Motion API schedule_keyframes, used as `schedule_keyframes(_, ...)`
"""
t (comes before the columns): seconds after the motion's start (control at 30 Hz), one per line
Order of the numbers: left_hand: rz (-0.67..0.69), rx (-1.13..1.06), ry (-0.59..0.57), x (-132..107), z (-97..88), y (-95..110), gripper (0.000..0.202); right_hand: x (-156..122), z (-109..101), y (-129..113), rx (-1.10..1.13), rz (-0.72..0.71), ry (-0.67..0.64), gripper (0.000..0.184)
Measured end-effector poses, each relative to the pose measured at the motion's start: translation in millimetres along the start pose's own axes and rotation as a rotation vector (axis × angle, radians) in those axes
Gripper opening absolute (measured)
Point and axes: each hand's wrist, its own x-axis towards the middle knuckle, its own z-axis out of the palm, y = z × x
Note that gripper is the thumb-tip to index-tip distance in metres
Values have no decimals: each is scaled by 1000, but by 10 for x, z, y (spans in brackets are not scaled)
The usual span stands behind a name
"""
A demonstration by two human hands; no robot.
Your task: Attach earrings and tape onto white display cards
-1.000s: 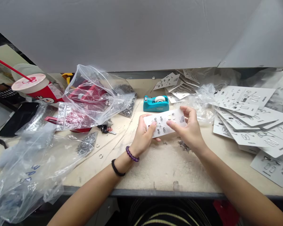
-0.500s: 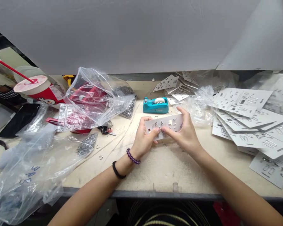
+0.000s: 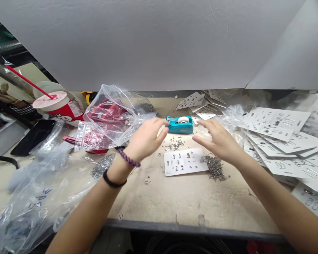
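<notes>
A white earring card (image 3: 186,162) with several small metal pieces on it lies flat on the table, apart from both hands. Beyond it stands a teal tape dispenser (image 3: 179,125) with a white roll. My left hand (image 3: 148,137), wearing a purple bead bracelet, is at the dispenser's left end with fingers stretched and thumb apart; whether it touches is unclear. On the other side, my right hand (image 3: 219,140) hovers open, fingers spread, with nothing in it. A heap of metal studs (image 3: 216,168) sits at the card's right edge, and loose small pieces (image 3: 175,144) are scattered behind the card.
Overlapping stacks of filled cards (image 3: 277,127) cover the right side, with more cards (image 3: 192,100) at the back. Clear plastic bags (image 3: 63,183) and a bag over something red (image 3: 108,116) occupy the left, near a red cup with a straw (image 3: 60,109) and a black phone (image 3: 33,137).
Both hands have let go of the card, which now lies on the table. They have moved apart and forward to either side of the tape dispenser. The view has shifted slightly.
</notes>
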Motion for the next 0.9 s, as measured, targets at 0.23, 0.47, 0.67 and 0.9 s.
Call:
schedule_keyframes(0.23,90,308,-331,931,5,-216,41,609,303,91,12,-130,-70,63)
schedule_keyframes(0.47,157,282,-560,1216,-17,-267,29,606,384,165,69,-118,-19,60)
schedule_keyframes(0.67,52,379,-556,1194,-219,-247,27,617,370,170,111,-80,-44,62)
schedule_keyframes(0.9,-36,396,-598,1142,-210,-413,31,612,359,165,123,-60,-63,65)
